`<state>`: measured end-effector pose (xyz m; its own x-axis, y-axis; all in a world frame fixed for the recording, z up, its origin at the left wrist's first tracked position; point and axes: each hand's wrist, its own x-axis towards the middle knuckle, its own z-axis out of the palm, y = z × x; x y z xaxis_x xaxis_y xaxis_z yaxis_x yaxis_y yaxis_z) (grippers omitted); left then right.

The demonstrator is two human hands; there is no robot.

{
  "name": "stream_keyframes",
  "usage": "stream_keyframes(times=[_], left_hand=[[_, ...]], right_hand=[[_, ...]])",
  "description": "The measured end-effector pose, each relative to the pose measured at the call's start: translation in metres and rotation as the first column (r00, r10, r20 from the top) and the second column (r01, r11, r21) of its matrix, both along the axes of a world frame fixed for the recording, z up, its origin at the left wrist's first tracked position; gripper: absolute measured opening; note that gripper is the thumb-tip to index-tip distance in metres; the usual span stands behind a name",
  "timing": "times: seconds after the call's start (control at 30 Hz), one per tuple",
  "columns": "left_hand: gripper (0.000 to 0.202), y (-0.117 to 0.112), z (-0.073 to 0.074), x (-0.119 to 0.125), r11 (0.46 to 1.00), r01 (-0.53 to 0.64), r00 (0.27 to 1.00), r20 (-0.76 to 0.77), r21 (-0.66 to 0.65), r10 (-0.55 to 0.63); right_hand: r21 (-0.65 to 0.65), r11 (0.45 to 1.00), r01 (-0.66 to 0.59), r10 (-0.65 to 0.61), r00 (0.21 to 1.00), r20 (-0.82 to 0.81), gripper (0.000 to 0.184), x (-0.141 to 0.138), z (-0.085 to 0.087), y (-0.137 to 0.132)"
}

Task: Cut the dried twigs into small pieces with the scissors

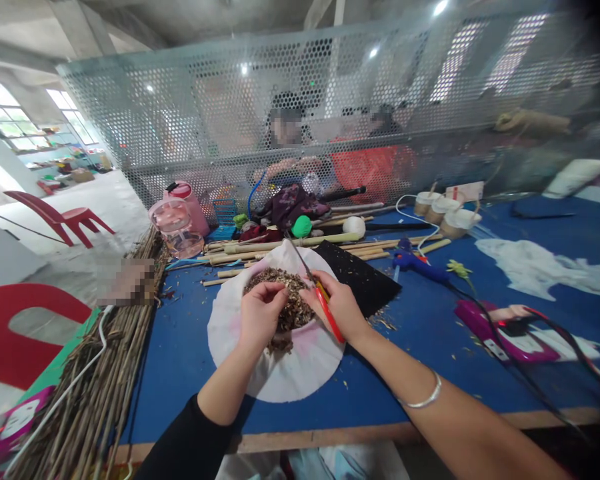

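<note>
Scissors (327,310) with red and yellow handles are in my right hand (344,308), blades pointing up and away from me. My left hand (261,312) is closed in a pinch, thumb against forefinger; whatever is between them is too small to make out. Both hands are over a heap of brown, dry plant bits (285,283). The heap lies in the middle of a round white cloth (295,377) with faint pink stains. Behind my right hand, a black sheet (375,283) lies flat with bits scattered on it.
Bamboo sticks (260,248), a green yarn ball (301,227) and a pink jug (193,207) line the back by a perforated metal screen (210,120). At right are a blue glue gun (420,263), cords and a purple power strip (515,333). Bundled stalks (105,380) lie left.
</note>
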<state>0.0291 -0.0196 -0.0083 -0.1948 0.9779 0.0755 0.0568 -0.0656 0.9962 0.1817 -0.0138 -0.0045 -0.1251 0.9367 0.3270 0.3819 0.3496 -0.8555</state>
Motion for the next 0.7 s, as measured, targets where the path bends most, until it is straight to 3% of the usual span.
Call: stream_keyframes(times=[0.17, 0.3, 0.43, 0.5, 0.6, 0.7], left_hand=[[0.019, -0.007, -0.004, 0.006, 0.992, 0.102, 0.992, -0.084, 0.075, -0.096], [0.019, -0.008, -0.007, 0.008, 0.985, 0.142, 0.987, -0.087, 0.103, -0.133], [0.028, -0.004, -0.009, 0.006, 0.987, 0.162, 0.984, 0.072, -0.001, -0.161], [0.032, -0.002, -0.009, 0.004, 0.99, 0.139, 0.988, 0.076, -0.032, -0.137], [0.03, -0.001, -0.006, -0.002, 0.996, 0.07, 0.992, -0.109, 0.059, -0.063], [0.018, -0.005, 0.001, -0.005, 0.966, 0.128, 0.942, -0.333, 0.225, -0.047]], right_hand=[[-0.144, 0.983, -0.118, 0.064, 0.94, -0.336, 0.029, -0.009, 0.002, 0.003], [-0.17, 0.974, -0.149, 0.074, 0.921, -0.383, 0.03, -0.011, -0.001, 0.004], [-0.176, 0.969, -0.173, 0.082, 0.898, -0.433, 0.03, -0.01, -0.003, 0.005], [-0.188, 0.965, -0.182, 0.072, 0.877, -0.475, 0.031, -0.01, -0.003, 0.006], [-0.197, 0.967, -0.165, 0.047, 0.868, -0.494, 0.033, -0.011, -0.002, 0.006], [-0.194, 0.966, -0.172, 0.054, 0.865, -0.498, 0.035, -0.012, 0.0, 0.005]])
